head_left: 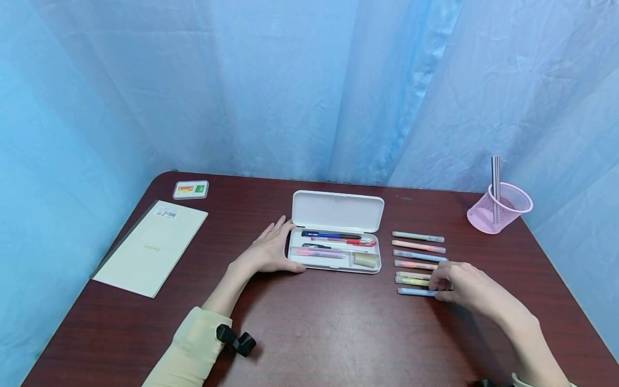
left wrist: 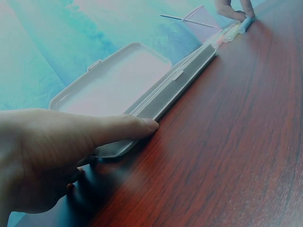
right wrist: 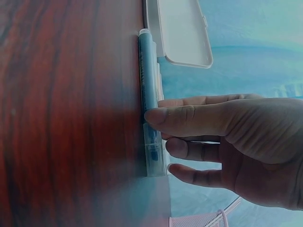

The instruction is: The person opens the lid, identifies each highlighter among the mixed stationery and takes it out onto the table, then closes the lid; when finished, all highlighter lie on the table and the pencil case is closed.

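Note:
My left hand [head_left: 271, 248] holds the left end of an open white pencil case [head_left: 338, 210], its thumb along the front side and its fingers at the back corner. Inside the case lie a blue pen [head_left: 329, 235], a red pen [head_left: 360, 242], a black-capped pen, a pink highlighter [head_left: 320, 252] and a khaki block [head_left: 365, 260]. To the right, my right hand [head_left: 466, 285] pinches the blue highlighter [right wrist: 148, 71] nearest the front, thumb on its near side. This highlighter lies at the tabletop, at the front of a column of several pastel highlighters [head_left: 418, 246].
A pink mesh pen cup [head_left: 519, 196] with striped sticks [head_left: 495, 177] leans at the back right. On the left lie a cream notebook [head_left: 147, 250] and a small white-edged card or case [head_left: 191, 190]. Blue curtains [head_left: 271, 86] hang around the dark wooden table [head_left: 333, 328].

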`<state>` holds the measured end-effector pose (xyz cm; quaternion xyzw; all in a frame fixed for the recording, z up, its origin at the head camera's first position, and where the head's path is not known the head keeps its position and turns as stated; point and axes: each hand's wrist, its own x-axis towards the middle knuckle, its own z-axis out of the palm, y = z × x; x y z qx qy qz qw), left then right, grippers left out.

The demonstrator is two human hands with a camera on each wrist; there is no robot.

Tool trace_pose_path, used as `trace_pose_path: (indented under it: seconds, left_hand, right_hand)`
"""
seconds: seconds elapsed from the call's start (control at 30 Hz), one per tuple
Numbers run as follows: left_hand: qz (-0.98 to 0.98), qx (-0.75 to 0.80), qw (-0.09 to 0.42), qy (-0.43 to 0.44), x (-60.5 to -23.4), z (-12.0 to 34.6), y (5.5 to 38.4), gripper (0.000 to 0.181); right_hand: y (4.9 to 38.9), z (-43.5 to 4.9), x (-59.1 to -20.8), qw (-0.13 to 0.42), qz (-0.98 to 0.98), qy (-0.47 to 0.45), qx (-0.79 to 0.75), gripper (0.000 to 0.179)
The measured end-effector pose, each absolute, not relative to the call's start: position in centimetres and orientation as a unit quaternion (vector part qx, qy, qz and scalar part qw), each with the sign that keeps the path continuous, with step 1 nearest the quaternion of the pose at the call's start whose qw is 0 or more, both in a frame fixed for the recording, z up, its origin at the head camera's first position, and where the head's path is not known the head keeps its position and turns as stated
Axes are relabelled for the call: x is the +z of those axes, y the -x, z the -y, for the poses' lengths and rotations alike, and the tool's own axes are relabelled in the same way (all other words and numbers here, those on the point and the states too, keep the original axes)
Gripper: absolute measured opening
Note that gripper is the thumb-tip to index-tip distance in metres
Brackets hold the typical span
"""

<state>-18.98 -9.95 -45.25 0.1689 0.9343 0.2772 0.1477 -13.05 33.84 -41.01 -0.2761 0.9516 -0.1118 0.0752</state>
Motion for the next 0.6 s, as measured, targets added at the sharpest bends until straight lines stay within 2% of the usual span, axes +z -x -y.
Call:
trace_pose_path:
  seconds: [0.6]
  left_hand:
    - [-0.934,0.276,0.146,-0.172,-45.13,10.0,18.93,0.108]
  right_hand:
    - [13.06,-33.92,-41.0,0.046,-0.951,0.286,-0.112,0.03]
